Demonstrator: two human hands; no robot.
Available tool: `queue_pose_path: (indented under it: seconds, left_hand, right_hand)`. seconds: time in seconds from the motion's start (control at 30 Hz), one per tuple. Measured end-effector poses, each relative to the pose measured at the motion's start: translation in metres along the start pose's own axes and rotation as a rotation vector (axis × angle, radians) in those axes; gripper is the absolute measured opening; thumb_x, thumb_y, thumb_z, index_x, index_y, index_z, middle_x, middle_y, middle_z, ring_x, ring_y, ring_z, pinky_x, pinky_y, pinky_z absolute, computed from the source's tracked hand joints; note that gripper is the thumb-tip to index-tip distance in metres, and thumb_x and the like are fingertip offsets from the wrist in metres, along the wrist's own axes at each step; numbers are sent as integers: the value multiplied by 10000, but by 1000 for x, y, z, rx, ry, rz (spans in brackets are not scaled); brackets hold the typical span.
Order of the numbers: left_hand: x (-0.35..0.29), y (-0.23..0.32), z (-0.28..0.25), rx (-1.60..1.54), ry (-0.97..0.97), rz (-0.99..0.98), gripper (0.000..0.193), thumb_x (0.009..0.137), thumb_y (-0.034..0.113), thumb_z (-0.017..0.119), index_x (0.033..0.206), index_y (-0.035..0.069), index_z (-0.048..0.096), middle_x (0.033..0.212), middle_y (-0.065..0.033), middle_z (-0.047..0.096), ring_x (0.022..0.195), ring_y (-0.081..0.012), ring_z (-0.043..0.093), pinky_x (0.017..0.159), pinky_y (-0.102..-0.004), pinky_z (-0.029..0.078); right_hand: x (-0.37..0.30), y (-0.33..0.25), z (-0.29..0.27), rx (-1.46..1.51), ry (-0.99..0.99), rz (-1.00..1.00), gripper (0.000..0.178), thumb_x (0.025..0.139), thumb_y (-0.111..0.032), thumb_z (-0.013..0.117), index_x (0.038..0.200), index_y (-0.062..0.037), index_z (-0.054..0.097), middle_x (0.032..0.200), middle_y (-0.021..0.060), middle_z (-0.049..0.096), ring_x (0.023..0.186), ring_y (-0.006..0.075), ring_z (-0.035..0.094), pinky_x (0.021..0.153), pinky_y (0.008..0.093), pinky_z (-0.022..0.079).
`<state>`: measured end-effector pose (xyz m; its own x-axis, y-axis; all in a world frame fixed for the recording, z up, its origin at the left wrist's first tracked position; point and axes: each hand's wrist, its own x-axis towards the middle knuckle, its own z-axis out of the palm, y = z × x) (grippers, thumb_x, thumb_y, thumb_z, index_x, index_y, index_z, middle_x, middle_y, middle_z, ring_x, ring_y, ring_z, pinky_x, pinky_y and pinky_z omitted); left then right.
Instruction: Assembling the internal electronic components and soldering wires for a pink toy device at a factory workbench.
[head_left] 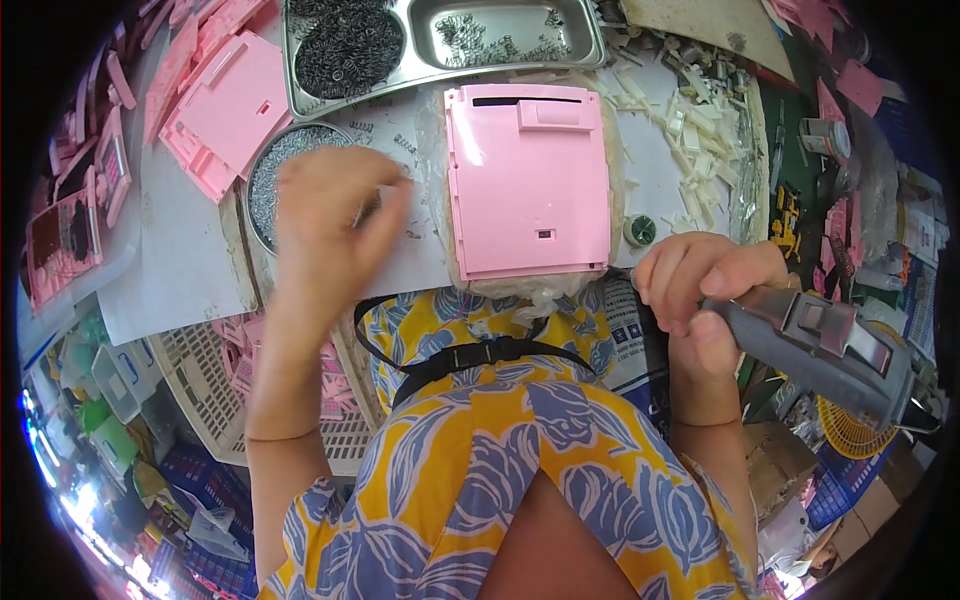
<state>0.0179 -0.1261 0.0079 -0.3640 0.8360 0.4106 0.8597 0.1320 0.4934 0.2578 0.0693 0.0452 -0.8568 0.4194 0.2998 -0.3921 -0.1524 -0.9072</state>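
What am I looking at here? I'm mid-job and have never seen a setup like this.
There's no machine: these are a person's bare hands, seen from above by a wide fisheye camera on their head, so edges bend. The left hand, blurred, is by a round dish of small silvery pieces; whether it holds anything is unclear. The right hand holds a grey tool. Between them lies a pink panel, with a steel tray of dark springs beyond and whitish plastic parts to the right.

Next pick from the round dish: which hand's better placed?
Left, likely: the left hand appears right by the round dish; the right hand is across the pink panel, holding a grey tool.
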Motion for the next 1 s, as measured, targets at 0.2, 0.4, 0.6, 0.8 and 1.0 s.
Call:
queue_pose_path:
  seconds: [0.2,0.4,0.6,0.8,1.0]
  left_hand:
    - [8,57,49,-326,-160,113,178,771,120,797,917,109,696,859,-10,682,809,-201,625,823,-367,397]
    - [7,73,72,-329,-165,175,162,773,122,802,897,121,699,826,2,663,769,-187,610,816,-376,388]
    - [12,80,76,-409,-89,166,189,758,114,809,920,114,711,857,1,678,763,-179,609,817,-378,385]
    - [11,79,78,-409,-77,200,189,765,94,803,929,105,709,847,-10,673,743,-183,605,816,-384,385]
    - [23,63,77,-305,62,127,166,784,145,789,864,115,647,772,-32,593,728,-237,575,745,-411,421]
  right_hand:
    - [1,14,3,-124,-108,-81,236,789,59,660,970,-35,542,690,71,565,566,206,548,548,344,480]
    - [8,11,-3,-59,-131,-63,204,836,-24,699,968,-68,548,653,53,562,490,181,526,491,309,458]
    - [33,-21,5,45,-119,-181,257,907,-196,719,1047,-139,511,637,-18,561,483,113,525,467,265,447]
    - [29,-15,7,16,-104,-162,261,905,-202,715,1067,-159,515,636,-43,562,479,92,532,458,246,450]
    - [35,-7,-4,-17,5,-177,281,934,-159,693,1080,-90,464,643,45,509,529,150,470,504,305,428]
